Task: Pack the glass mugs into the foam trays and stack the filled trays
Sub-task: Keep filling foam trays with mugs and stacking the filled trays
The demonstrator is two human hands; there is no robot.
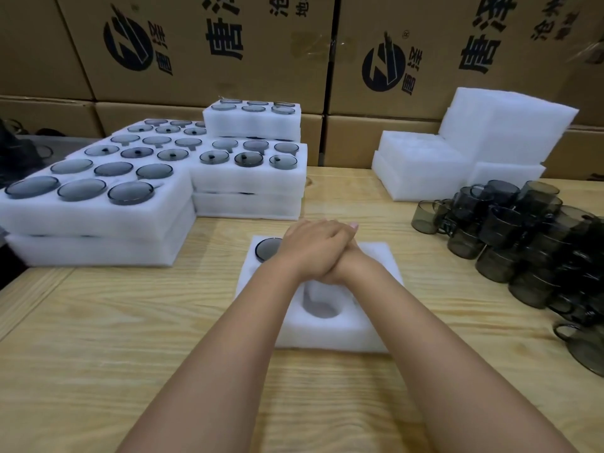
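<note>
A white foam tray (pixel 369 325) lies on the wooden table in front of me. Its far left hole holds a smoky glass mug (pixel 265 249), and a near hole (pixel 322 305) is empty. My left hand (pixel 312 248) lies flat on top of my right hand (pixel 351 268), and both press down over the middle of the tray. What is under the palms is hidden. A heap of loose dark glass mugs (pixel 523 243) lies at the right.
Stacks of filled foam trays (pixel 98 220) stand at the left and centre back (pixel 248 181). Empty foam trays (pixel 421 165) are piled at the back right. Printed cardboard boxes (pixel 202 50) wall the far side. One mug (pixel 581 344) lies near the right edge.
</note>
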